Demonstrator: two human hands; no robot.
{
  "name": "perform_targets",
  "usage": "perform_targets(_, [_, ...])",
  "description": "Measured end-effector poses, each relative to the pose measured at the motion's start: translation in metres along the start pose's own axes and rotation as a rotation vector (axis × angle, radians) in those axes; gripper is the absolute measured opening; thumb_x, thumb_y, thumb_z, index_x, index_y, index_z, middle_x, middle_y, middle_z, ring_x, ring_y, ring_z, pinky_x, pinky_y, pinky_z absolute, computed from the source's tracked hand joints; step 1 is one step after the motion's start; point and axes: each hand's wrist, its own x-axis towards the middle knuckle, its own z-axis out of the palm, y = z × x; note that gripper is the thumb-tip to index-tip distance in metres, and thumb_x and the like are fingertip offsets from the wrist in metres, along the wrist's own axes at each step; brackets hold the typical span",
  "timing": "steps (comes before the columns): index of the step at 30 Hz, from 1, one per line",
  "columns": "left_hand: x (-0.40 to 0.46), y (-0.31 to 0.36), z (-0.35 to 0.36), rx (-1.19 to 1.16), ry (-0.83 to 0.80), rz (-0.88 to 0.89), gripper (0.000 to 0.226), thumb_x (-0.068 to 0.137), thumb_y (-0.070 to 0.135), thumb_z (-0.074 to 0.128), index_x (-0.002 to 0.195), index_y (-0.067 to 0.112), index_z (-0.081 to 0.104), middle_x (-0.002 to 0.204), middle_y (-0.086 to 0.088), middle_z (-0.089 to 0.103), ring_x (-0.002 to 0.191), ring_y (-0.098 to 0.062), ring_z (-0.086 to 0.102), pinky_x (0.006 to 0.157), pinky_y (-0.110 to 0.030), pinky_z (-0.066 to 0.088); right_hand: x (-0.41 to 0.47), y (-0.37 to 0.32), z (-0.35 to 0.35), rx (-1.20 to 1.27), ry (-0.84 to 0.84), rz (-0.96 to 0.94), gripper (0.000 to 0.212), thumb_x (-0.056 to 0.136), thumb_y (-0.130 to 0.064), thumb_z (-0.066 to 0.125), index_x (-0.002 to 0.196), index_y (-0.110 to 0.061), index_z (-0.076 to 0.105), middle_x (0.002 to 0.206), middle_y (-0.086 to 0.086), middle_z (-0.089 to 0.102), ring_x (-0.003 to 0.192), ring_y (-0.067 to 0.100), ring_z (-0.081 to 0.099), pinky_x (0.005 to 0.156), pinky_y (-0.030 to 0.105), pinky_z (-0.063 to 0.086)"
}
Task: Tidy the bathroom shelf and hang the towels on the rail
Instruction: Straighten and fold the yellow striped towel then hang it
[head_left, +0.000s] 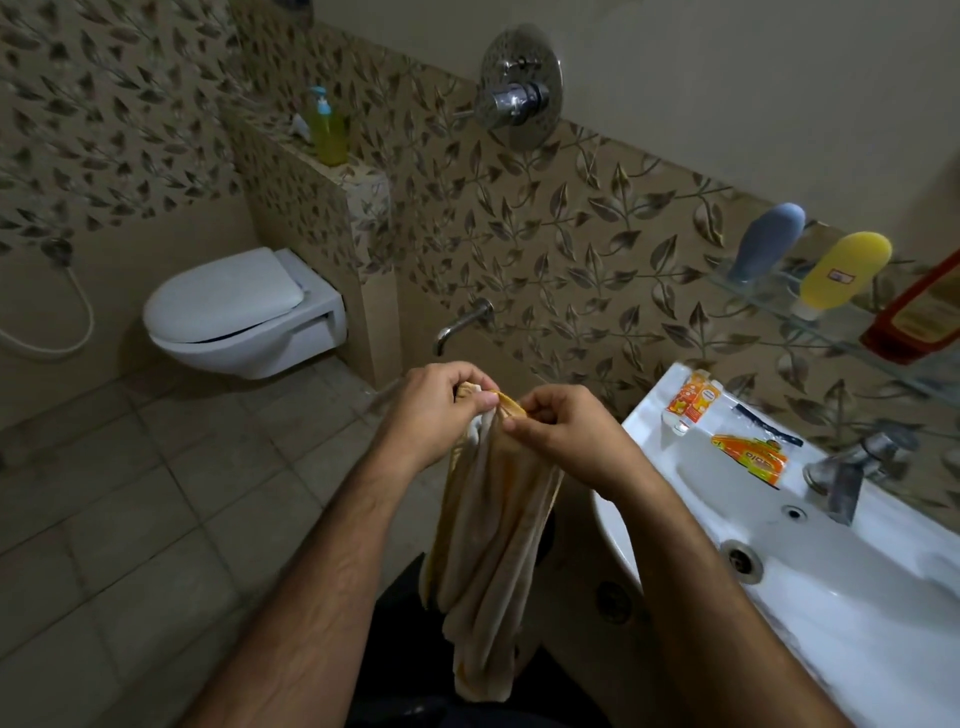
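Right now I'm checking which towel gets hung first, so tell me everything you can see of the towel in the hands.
The towel looks like soft terry cloth, beige with orange-yellow edging. It hangs bunched in long vertical folds, its lower end crumpled. The left hand and right hand pinch its top edge close together, in mid-air left of the white sink. Nothing else visibly touches it.

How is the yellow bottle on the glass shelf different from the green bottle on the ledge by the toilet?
The yellow bottle is opaque with a label and seems to rest on its cap; the green bottle is see-through and stands upright. The green bottle has a blue pump on top; the yellow bottle has none. The yellow bottle stands between other bottles on the glass shelf; the green one is on the tiled ledge. Both are plastic toiletry bottles.
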Motion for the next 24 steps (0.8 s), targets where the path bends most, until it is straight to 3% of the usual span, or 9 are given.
perform_targets(4, [0.006, 0.003, 0.002, 0.093, 0.179, -0.016, 0.003, 0.086, 0.025, 0.069, 0.085, 0.028, 0.071, 0.081, 0.010, 0.068, 0.077, -0.001, 0.061, 0.061, -0.021, 0.047, -0.009, -0.010, -0.027, 0.013, -0.154, 0.122, 0.015, 0.091, -0.027, 0.068, 0.092, -0.013, 0.073, 0.088, 0.010, 0.076, 0.086, 0.028, 0.073, 0.081, 0.044, 0.057])
perform_targets(9, [0.007, -0.001, -0.003, 0.160, 0.276, -0.105, 0.004, 0.089, 0.025, 0.066, 0.089, 0.027, 0.069, 0.085, 0.007, 0.067, 0.076, -0.004, 0.058, 0.054, -0.016, 0.038, -0.015, -0.009, -0.043, -0.182, -0.119, 0.125, 0.016, 0.091, -0.028, 0.068, 0.083, -0.015, 0.074, 0.079, 0.004, 0.074, 0.077, 0.021, 0.070, 0.070, 0.034, 0.055])
perform_targets(12, [0.009, 0.004, 0.004, 0.076, 0.104, -0.127, 0.029, 0.088, 0.020, 0.067, 0.114, 0.033, 0.064, 0.086, 0.003, 0.069, 0.076, -0.010, 0.061, 0.062, -0.027, 0.050, -0.002, -0.001, -0.031, -0.348, 0.042, 0.074, 0.014, 0.090, -0.028, 0.066, 0.080, -0.019, 0.071, 0.077, 0.001, 0.069, 0.078, 0.019, 0.065, 0.065, 0.030, 0.047])
perform_targets(15, [0.006, 0.013, 0.009, -0.164, -0.192, -0.021, 0.060, 0.086, 0.012, 0.069, 0.136, 0.040, 0.050, 0.065, 0.002, 0.060, 0.061, -0.009, 0.051, 0.060, -0.027, 0.046, 0.011, 0.003, -0.016, -0.366, 0.156, 0.012, 0.012, 0.088, -0.025, 0.065, 0.083, -0.016, 0.071, 0.079, 0.003, 0.069, 0.081, 0.022, 0.064, 0.065, 0.030, 0.042])
perform_targets(18, [0.008, 0.017, 0.007, -0.306, -0.352, 0.023, 0.043, 0.085, 0.008, 0.071, 0.124, 0.024, 0.066, 0.066, 0.008, 0.060, 0.061, -0.002, 0.051, 0.062, -0.017, 0.045, 0.015, 0.002, -0.011, -0.338, 0.175, 0.000, 0.015, 0.087, -0.023, 0.064, 0.073, -0.021, 0.063, 0.064, -0.004, 0.057, 0.072, 0.019, 0.055, 0.061, 0.028, 0.034])
perform_targets(21, [0.014, 0.014, 0.011, -0.310, -0.271, -0.041, 0.020, 0.083, 0.011, 0.075, 0.103, 0.014, 0.074, 0.072, 0.001, 0.067, 0.064, -0.004, 0.056, 0.065, -0.022, 0.047, 0.016, 0.001, -0.010, -0.290, 0.185, -0.002, 0.016, 0.087, -0.024, 0.065, 0.076, -0.013, 0.069, 0.063, 0.000, 0.061, 0.068, 0.021, 0.057, 0.057, 0.031, 0.037])
perform_targets(24, [0.015, 0.015, 0.014, -0.271, -0.245, -0.069, 0.013, 0.082, 0.014, 0.076, 0.094, 0.011, 0.076, 0.065, 0.009, 0.067, 0.057, 0.002, 0.055, 0.058, -0.018, 0.043, 0.018, 0.004, -0.011, -0.279, 0.264, 0.010, 0.017, 0.086, -0.027, 0.067, 0.075, -0.014, 0.070, 0.059, -0.003, 0.058, 0.064, 0.016, 0.055, 0.055, 0.029, 0.036])
